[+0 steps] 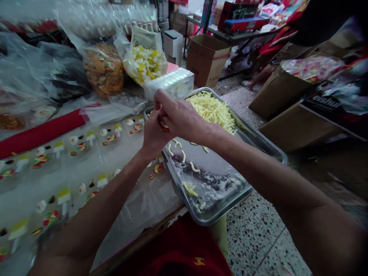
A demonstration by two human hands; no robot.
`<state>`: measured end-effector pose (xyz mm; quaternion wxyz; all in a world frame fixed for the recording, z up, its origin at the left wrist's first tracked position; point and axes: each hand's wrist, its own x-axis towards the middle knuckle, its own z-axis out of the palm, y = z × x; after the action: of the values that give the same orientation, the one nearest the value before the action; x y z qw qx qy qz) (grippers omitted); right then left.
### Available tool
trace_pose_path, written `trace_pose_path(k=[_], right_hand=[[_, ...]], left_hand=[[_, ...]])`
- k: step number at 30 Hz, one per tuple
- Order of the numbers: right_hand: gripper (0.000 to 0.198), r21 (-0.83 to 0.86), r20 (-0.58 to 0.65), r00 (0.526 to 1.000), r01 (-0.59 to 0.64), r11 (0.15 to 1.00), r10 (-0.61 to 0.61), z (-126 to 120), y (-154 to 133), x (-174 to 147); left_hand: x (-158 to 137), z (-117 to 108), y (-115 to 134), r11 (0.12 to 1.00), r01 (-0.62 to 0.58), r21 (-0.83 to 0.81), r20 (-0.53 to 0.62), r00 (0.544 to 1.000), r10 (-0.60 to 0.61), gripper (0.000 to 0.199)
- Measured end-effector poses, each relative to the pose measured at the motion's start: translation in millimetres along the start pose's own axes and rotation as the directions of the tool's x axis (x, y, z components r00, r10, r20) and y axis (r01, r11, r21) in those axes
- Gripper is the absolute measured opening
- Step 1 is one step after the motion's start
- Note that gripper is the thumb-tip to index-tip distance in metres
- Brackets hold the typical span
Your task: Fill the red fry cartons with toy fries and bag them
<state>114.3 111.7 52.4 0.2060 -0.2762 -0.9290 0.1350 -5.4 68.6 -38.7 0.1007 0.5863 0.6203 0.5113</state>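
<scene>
My left hand (156,132) and my right hand (184,117) meet above the near-left rim of a metal tray (175,172). Both have their fingers curled closed. Between them shows a bit of something reddish, mostly hidden by the fingers. The tray holds a heap of pale yellow curved sticks (214,109) at its far end, and a few loose ones (194,167) lie on its powdery floor. Left of my hands, clear plastic moulds or trays (115,180) bear rows of small pieces: yellow-and-white popsicle shapes (63,197), white egg-like ones (82,188) and red-green-yellow rounds (51,217).
Behind the tray stand a clear plastic box (172,82), a bag of yellow-and-white pieces (148,65) and a bag of brown pieces (104,71). A red roll (43,132) lies at left. Cardboard boxes (205,61) stand on the speckled floor (247,230); another person's leg (260,78) shows beyond.
</scene>
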Motion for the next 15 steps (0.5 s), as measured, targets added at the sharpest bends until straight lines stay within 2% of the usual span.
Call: trace_pose_path(k=[2, 4, 5, 7, 9, 11, 15], right_hand=[[0.036, 0.073, -0.034, 0.999, -0.019, 0.997, 0.022, 4.4, 9.6, -8.8], [0.031, 0.117, -0.063, 0.989, -0.127, 0.985, 0.135, 13.0, 24.2, -20.8], [0.028, 0.097, -0.04, 0.979, -0.195, 0.976, 0.2, 19.5, 31.1, -27.1], [0.03, -0.044, 0.069, 0.952, -0.297, 0.954, 0.299, 36.3, 39.1, -38.4], [0.039, -0.239, 0.204, 0.915, -0.297, 0.924, 0.347, 54.3, 36.6, -46.1], [0.039, -0.353, 0.313, 0.879, -0.244, 0.903, 0.36, 69.3, 26.0, -49.5], [0.023, -0.377, 0.447, 0.821, -0.188, 0.907, 0.356, 88.0, 8.1, -47.8]], left_hand=[[-2.9, -5.9, -10.1, 1.0, 0.005, 0.023, 0.046, 0.999, -0.006, 0.074], [-5.2, -17.4, -20.2, 0.999, 0.023, 0.023, 0.09, 0.996, -0.025, 0.088], [-6.4, -24.7, -24.7, 0.999, 0.041, 0.025, 0.102, 0.994, -0.044, 0.091], [-9.7, -40.7, -31.8, 0.995, 0.083, 0.046, 0.1, 0.991, -0.088, 0.092], [-14.5, -55.5, -35.9, 0.992, 0.097, 0.081, 0.082, 0.991, -0.103, 0.091], [-20.1, -66.6, -37.5, 0.99, 0.09, 0.111, 0.078, 0.992, -0.099, 0.09], [-30.6, -74.1, -32.0, 0.986, 0.089, 0.141, 0.133, 0.985, -0.108, 0.091]])
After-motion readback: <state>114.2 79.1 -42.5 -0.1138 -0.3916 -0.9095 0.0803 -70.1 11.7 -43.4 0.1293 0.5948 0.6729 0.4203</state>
